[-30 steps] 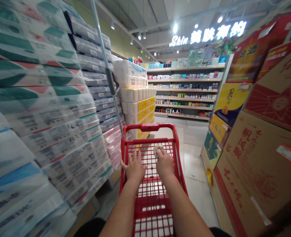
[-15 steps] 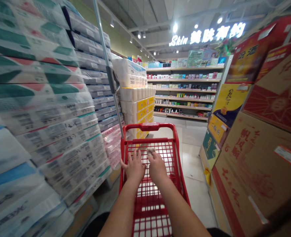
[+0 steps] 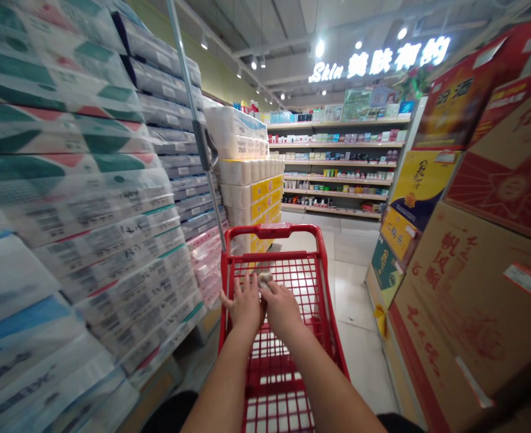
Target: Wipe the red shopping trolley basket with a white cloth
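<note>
My left hand (image 3: 246, 305) is held over the red shopping cart (image 3: 305, 230), palm down with its fingers spread. A small crumpled whitish wad (image 3: 264, 278), like a tissue or cloth, is pinched in the fingers of my right hand (image 3: 284, 308). The wad sits right beside the left index finger, and the two hands meet at the thumb side; whether the wad presses on the finger I cannot tell. Below both hands shows the cart's red grid. Neither hand grips the cart's bars.
Wrapped paper packs (image 3: 125, 222) are stacked high on the left, close to the cart. Printed cartons (image 3: 463, 307) line the right side. A metal pole (image 3: 187, 72) rises at the cart's front left corner. Shelves of small goods (image 3: 337, 162) stand beyond the tiled floor (image 3: 350, 270).
My right hand has moved left with the wad, from a gap beside the left hand to against its index finger side. The left hand and the cart stay nearly where they were.
</note>
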`<state>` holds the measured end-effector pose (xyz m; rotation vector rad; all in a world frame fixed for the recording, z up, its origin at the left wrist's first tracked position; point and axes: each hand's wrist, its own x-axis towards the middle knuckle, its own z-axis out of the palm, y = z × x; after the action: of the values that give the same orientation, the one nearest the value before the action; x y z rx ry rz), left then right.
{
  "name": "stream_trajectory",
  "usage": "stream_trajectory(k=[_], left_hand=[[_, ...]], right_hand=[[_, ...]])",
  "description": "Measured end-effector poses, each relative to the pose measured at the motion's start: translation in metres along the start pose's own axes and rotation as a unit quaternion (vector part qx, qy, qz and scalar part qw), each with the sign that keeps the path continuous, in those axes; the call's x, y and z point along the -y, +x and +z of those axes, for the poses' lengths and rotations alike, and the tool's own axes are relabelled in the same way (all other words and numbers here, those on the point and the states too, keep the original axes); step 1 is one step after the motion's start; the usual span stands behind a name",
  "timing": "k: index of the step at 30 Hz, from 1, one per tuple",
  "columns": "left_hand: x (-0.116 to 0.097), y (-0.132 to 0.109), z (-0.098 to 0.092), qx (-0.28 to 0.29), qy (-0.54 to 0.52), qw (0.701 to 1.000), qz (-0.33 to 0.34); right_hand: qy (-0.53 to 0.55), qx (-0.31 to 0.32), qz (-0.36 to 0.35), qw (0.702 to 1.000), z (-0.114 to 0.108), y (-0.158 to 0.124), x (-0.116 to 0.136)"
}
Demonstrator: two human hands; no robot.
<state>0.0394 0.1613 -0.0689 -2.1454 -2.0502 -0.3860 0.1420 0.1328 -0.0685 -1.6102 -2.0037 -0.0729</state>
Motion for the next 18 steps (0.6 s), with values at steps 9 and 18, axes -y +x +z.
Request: stream_trajectory(k=[9,18], left_hand=[[0.0008,-0.0012,0.0000,-0.003,0.002,1.000,0.008],[0.0002,-0.0003,-0.0009,0.008,-0.011,1.000,0.012]], right_hand=[[-0.002,-0.001,0.013,1.000,-0.0011,-0.0001,-0.0029],[-0.003,-0.019,0.049,0.999,-0.0018,0.0016,-0.0078]])
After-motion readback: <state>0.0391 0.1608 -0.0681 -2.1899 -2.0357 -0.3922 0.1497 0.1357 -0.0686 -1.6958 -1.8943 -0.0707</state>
